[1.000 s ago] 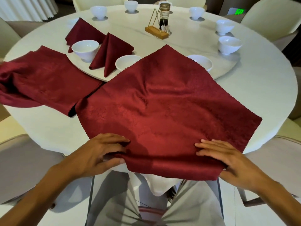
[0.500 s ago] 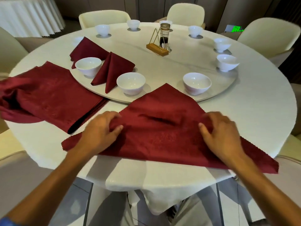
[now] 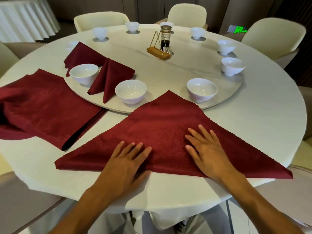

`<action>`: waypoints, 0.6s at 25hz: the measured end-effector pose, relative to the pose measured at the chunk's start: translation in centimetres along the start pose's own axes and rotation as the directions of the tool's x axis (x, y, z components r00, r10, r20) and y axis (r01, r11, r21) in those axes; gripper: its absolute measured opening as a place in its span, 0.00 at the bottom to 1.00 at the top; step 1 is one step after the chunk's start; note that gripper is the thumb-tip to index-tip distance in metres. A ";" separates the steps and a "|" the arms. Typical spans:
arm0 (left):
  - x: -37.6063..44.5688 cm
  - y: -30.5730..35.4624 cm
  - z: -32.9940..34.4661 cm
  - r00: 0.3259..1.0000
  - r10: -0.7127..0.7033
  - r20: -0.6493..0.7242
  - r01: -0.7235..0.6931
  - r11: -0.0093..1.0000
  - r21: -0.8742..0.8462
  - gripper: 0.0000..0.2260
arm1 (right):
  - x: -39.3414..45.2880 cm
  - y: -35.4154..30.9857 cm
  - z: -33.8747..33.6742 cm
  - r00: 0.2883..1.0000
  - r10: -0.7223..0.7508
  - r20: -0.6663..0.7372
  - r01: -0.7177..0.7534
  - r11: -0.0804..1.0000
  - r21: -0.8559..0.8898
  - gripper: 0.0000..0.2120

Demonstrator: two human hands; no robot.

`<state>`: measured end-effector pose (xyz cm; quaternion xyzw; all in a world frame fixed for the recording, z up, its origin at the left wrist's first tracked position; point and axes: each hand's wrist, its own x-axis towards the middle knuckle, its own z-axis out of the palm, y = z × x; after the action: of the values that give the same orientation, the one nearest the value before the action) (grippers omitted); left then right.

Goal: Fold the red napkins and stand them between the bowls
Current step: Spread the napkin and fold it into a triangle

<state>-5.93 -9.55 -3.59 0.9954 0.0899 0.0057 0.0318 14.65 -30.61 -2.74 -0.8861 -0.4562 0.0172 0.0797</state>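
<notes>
— What was the room like?

— There was a big round table [image 3: 263, 125] with a white cloth on it. A round turning tray [image 3: 168, 76] sat in the middle. Pale chairs [image 3: 273, 34] stood around the table, and another white-skirted table [image 3: 25, 17] was in the far left corner.

— What was on the tray?

— Small white bowls [image 3: 130, 91] sat around its rim. A little wooden stand [image 3: 158, 54] with a dark jar [image 3: 165, 38] was near the middle. Two folded napkins [image 3: 109, 78] stood beside the bowls on the left.

— Where was the red napkin [image 3: 162, 129]?

— It lay flat on the near side of the table, folded into a triangle. Its long edge ran left to right along the table edge. Its tip pointed away, between two bowls, and lay over the tray's rim.

— And the hands?

— The left hand [image 3: 125, 164] and the right hand [image 3: 207, 151] both pressed flat on the napkin, fingers straight and a little spread.

— Anything else?

— A stack of red napkins [image 3: 45, 110] lay to the left, apart from the triangle.
</notes>
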 end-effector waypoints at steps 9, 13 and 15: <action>0.1 2.6 0.2 0.992 0.039 -0.122 -0.030 0.997 0.074 0.27 | -0.9 -4.2 -1.1 0.989 0.089 -0.116 -0.075 0.990 0.117 0.29; 1.1 1.9 -0.2 0.979 -0.013 -0.204 0.021 0.999 0.037 0.26 | 5.8 -3.4 -1.3 0.998 0.069 0.012 -0.070 0.978 0.195 0.28; 2.7 1.1 -1.0 0.945 -0.107 -0.310 0.085 0.993 -0.083 0.19 | 8.5 -3.4 -0.9 0.995 0.081 0.066 -0.087 0.992 0.095 0.28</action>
<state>-3.09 -10.07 -2.51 0.9746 0.1418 0.1654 0.0515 16.98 -21.88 -0.92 -0.8987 -0.4193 0.0703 0.1079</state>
